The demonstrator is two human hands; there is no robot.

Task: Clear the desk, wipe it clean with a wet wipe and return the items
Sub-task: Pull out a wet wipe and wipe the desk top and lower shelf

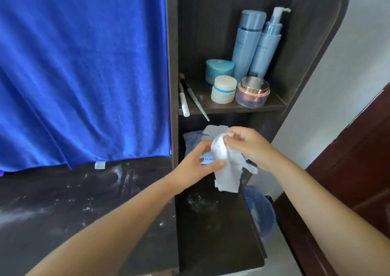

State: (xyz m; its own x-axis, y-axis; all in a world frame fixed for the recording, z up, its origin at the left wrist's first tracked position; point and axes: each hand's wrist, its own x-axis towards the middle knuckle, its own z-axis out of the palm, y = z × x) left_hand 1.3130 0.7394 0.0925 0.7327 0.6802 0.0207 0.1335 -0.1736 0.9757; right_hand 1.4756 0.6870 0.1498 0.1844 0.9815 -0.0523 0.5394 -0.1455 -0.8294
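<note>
A white wet wipe (229, 166) hangs between both hands in front of the lower shelf opening. My right hand (251, 147) pinches its top end and my left hand (198, 161) grips it lower down at the side. Behind the hands lies the wet wipe pack (193, 138), mostly hidden. The dark desk top (84, 202) below is smeared with white dust. On the shelf (272, 103) above stand two tall light-blue bottles (247, 43), a teal jar (219, 67), a white jar (224, 89) and a pink jar with a gold lid (252, 92).
Two thin brushes or pens (185, 98) lean at the shelf's left end. A blue cloth (84, 71) hangs over the back of the desk. A blue bin (261, 214) stands on the floor to the right, next to a dark red wooden door (358, 159).
</note>
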